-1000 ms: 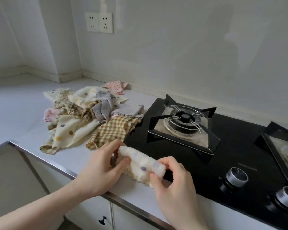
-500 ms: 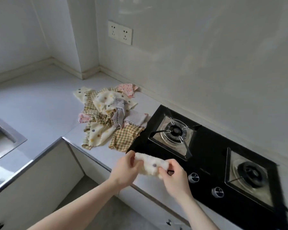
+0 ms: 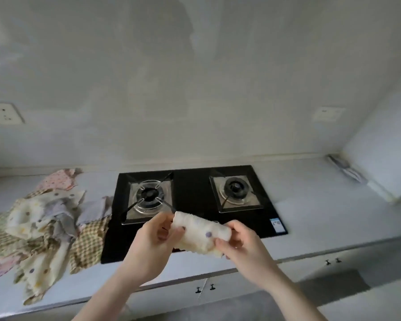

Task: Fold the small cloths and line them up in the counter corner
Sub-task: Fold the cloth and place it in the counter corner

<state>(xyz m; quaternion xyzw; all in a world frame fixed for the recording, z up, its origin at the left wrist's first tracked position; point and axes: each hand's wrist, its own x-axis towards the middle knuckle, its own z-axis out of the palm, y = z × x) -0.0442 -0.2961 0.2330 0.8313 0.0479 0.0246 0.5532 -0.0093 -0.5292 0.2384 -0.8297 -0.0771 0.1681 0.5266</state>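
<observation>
Holding the folded cream terry cloth with purple dots (image 3: pixel 200 235) in the air above the front edge of the black glass two-burner gas hob (image 3: pixel 190 205), the left hand (image 3: pixel 153 242) pinches its left end and the right hand (image 3: pixel 239 242) pinches its right end, fingers curled round the fabric.

The fold looks loose: if either pinch slackens while the cloth is carried, it may fall open, or drop onto the hob, and need refolding. The far right corner of the pale grey worktop (image 3: pixel 310 205) seems to be the likely target, which would mean a long carry.

Counted: one cloth in hand; one heap of unfolded patterned cloths (image 3: pixel 46 228) on the worktop at the left, too tangled to count; two burners; two hands. Something striped (image 3: pixel 345 169) lies in that corner, too blurred to identify.
</observation>
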